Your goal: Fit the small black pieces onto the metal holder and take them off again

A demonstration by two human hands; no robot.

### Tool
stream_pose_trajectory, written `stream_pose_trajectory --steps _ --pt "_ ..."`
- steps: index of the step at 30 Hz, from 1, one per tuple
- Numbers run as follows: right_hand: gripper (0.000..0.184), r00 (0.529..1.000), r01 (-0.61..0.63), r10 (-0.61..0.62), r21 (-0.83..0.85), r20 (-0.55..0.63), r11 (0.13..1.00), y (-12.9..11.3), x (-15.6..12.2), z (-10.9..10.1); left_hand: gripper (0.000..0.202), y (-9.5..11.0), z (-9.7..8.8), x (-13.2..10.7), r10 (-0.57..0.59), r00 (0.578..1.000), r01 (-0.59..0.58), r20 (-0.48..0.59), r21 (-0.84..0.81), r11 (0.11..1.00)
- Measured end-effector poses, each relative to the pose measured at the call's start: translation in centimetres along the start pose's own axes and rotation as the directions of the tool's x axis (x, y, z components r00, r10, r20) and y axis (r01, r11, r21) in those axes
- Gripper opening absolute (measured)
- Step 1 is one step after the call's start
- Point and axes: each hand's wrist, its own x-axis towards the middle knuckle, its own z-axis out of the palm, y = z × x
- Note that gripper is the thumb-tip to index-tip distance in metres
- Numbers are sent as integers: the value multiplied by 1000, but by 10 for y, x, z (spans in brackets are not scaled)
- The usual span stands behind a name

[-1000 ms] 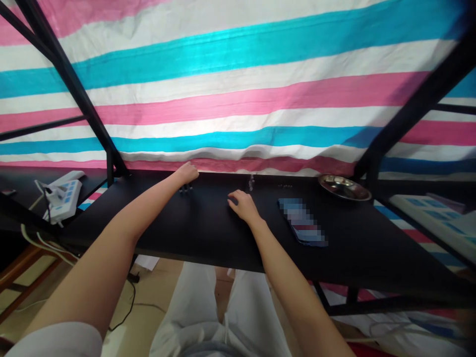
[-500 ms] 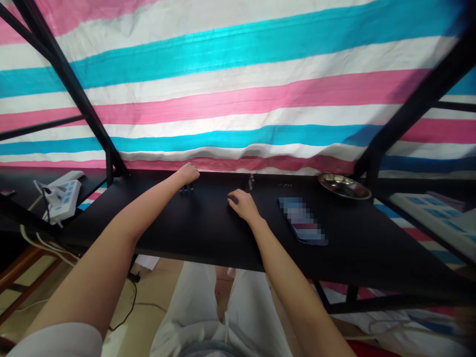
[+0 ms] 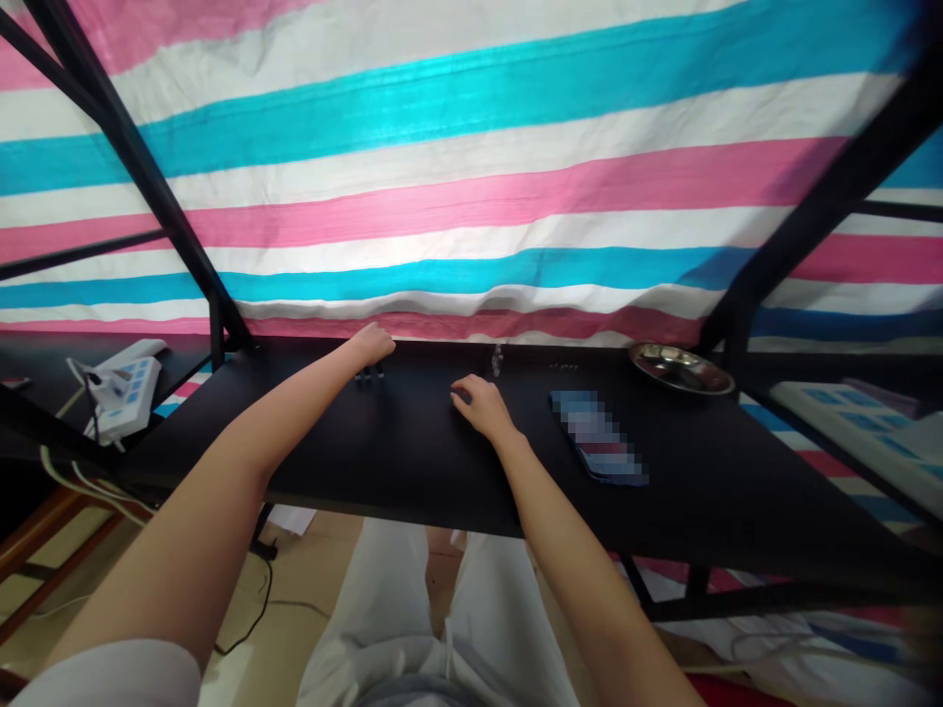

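At the far edge of the black table point(image 3: 413, 462), on the left, my left hand point(image 3: 373, 344) is closed with its fingers curled under. What it grips, if anything, is hidden. Several small dark sticks with pale tips point(image 3: 368, 376) show just below that hand; I cannot tell whether it touches them. Farther right, my right hand point(image 3: 478, 403) is on or just over the tabletop, fingers loosely bent and thumb apart, with nothing visible in it. A small cluster of clear pieces point(image 3: 497, 361) lies just beyond it.
A shiny metal dish point(image 3: 682, 371) stands at the back right. Near it are a blurred-out flat object point(image 3: 598, 439) and a row of tiny bits point(image 3: 564, 367). Black frame bars point(image 3: 158, 211) flank the table; a striped sheet point(image 3: 471, 177) hangs behind. White power strips point(image 3: 133, 398) lie left.
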Motion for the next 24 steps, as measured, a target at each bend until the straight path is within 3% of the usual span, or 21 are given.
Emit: stream_pose_trajectory --steps 10,14,19,24 --pt "15 1000 -2 1 -34 -25 999 0 0 -1 18 -2 -2 -1 21 1000 -21 6 35 999" --pt "18 984 -160 146 -153 -99 975 0 -2 -2 25 6 -15 -3 37 999 -38 -25 -43 998" --pt "23 907 -418 383 -266 -175 868 4 -4 -2 50 54 -31 -2 122 977 -156 -172 -201 967" --pt "32 876 -479 440 -245 -200 843 12 -6 4 65 114 -13 13 50 961 -131 -272 -290 948"
